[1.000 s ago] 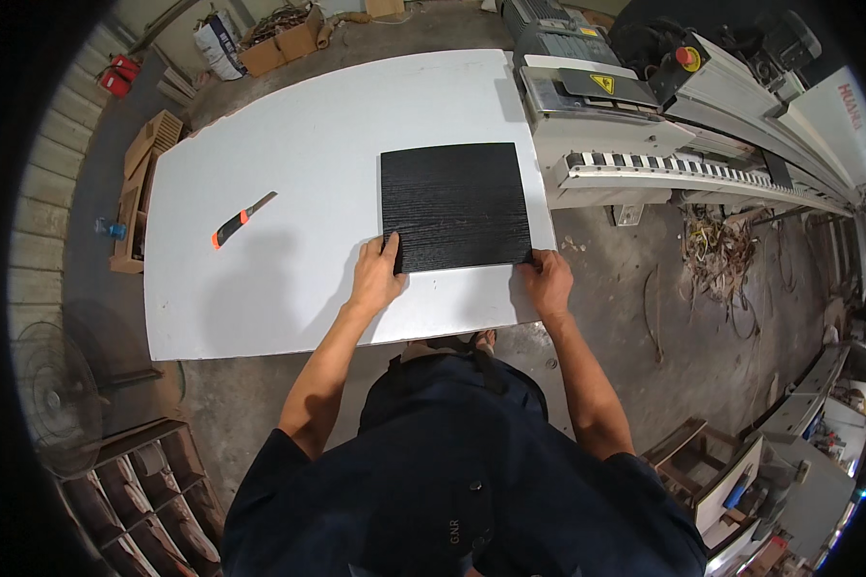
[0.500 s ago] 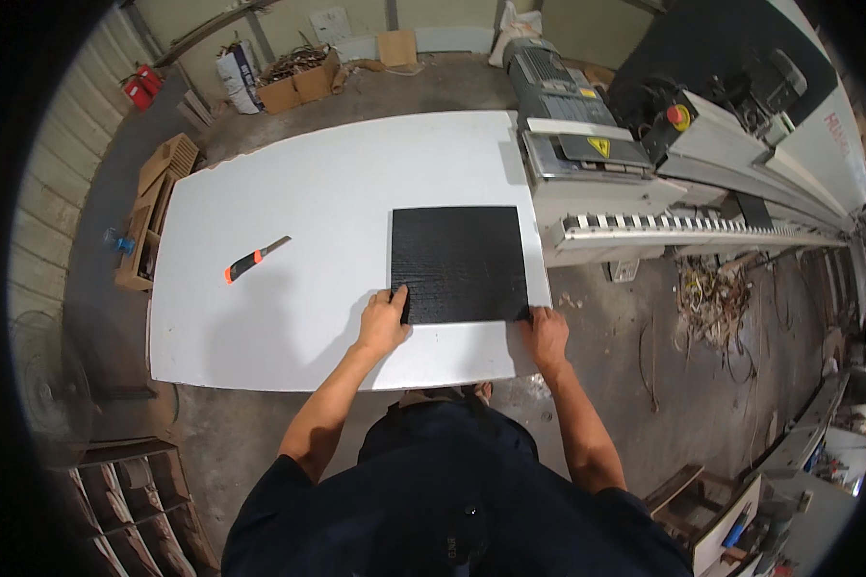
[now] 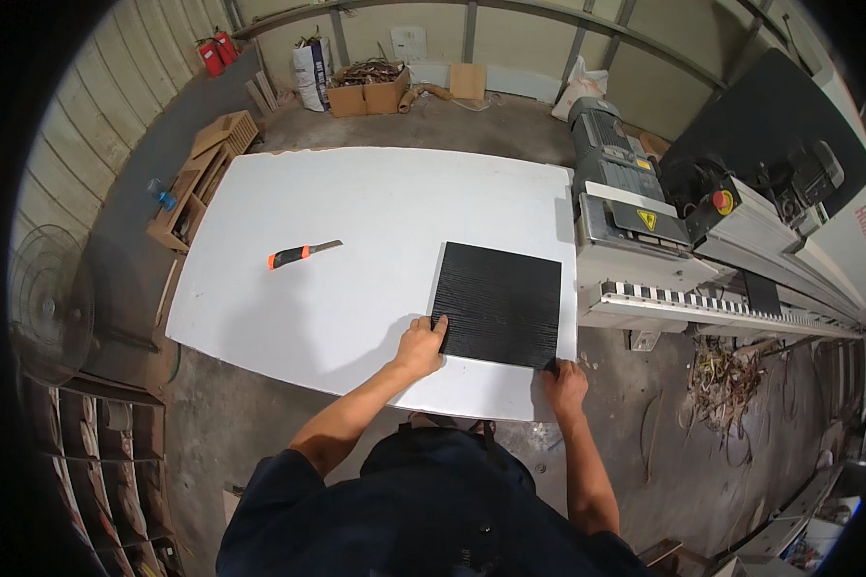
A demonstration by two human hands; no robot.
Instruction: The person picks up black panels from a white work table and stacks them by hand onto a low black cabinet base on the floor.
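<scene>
The black panel (image 3: 498, 303), square-cornered and finely ridged across its face, lies at the right-hand part of the white surface (image 3: 375, 197), near the side where a grey and white machine (image 3: 635, 207) stands. The left hand (image 3: 421, 344) holds the panel by its left edge, close to the near corner, the thumb reaching to the black face and the other fingers bent narrow beside it; how far they go beneath is hidden. The right hand (image 3: 565, 384) is curled small around the near right corner, holding it, with part of that grip out of sight. Well apart to the left, on the same surface, rests a knife (image 3: 303, 254) with a black and orange handle, its blade pointing right and slightly away from the person. On the floor beyond the far edge are cardboard boxes (image 3: 368, 96) filled with scraps, next to a white and dark sack (image 3: 312, 75). Right of the surface, below the machine's rail, a tangled heap of strips (image 3: 729, 373) lies on the floor
</scene>
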